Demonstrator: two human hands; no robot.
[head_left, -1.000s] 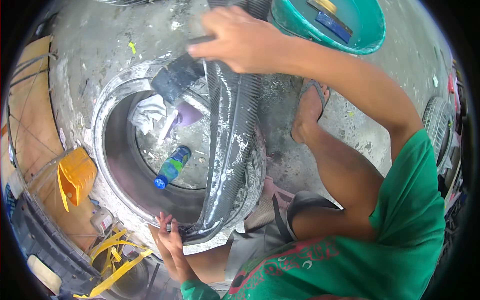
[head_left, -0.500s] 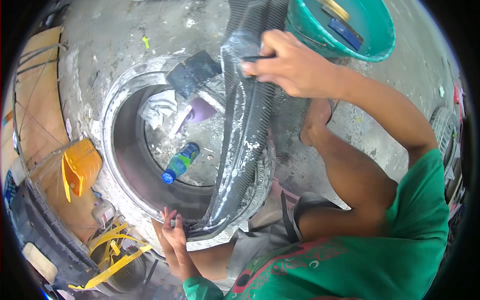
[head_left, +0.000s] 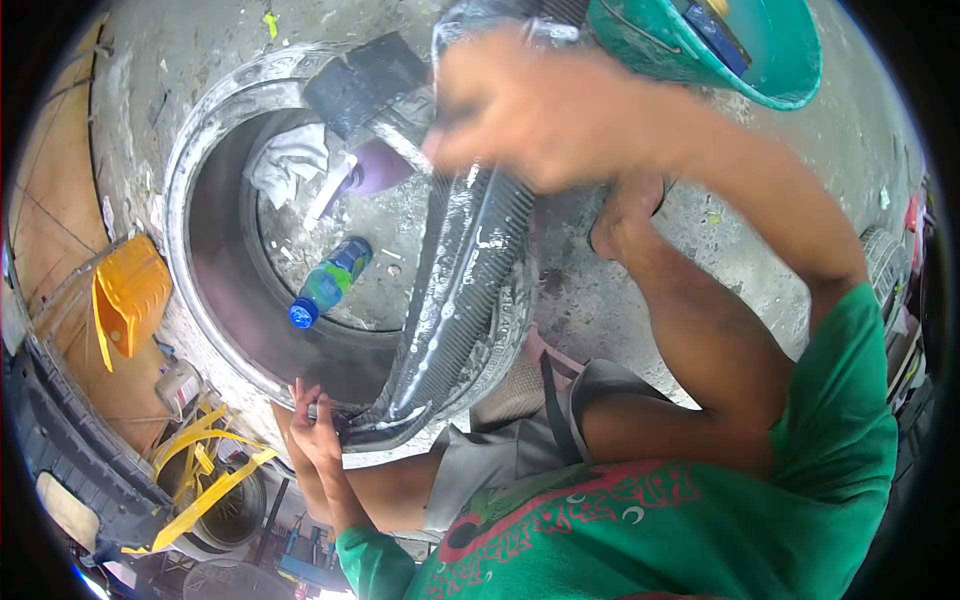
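A long black ribbed panel (head_left: pixel 455 270), wet with whitish streaks, leans across a large dusty tyre (head_left: pixel 190 200) lying on its side. My right hand (head_left: pixel 540 110) is on the panel's upper part, smeared by motion, its fingers looking curled; what they hold is hidden now, though a thin dark pad showed there earlier. At the panel's lower end, my left hand (head_left: pixel 318 430) rests beside the edge with fingers stretched out. Inside the ring are a blue-capped bottle (head_left: pixel 331 280), a purple spray bottle (head_left: pixel 375 172) and a white cloth (head_left: pixel 290 165).
A dark flat piece (head_left: pixel 368 85) lies over the tyre's far rim, by the panel. Far right stands a green bucket (head_left: pixel 660 55) of water with a blue block (head_left: pixel 715 40). On the left are a yellow container (head_left: pixel 135 290), a can (head_left: pixel 178 385) and yellow strips (head_left: pixel 205 500).
My right hand has moved a little toward the left along the panel and is now blurred. The whole view has shifted slightly; my left hand keeps its place at the panel's lower end.
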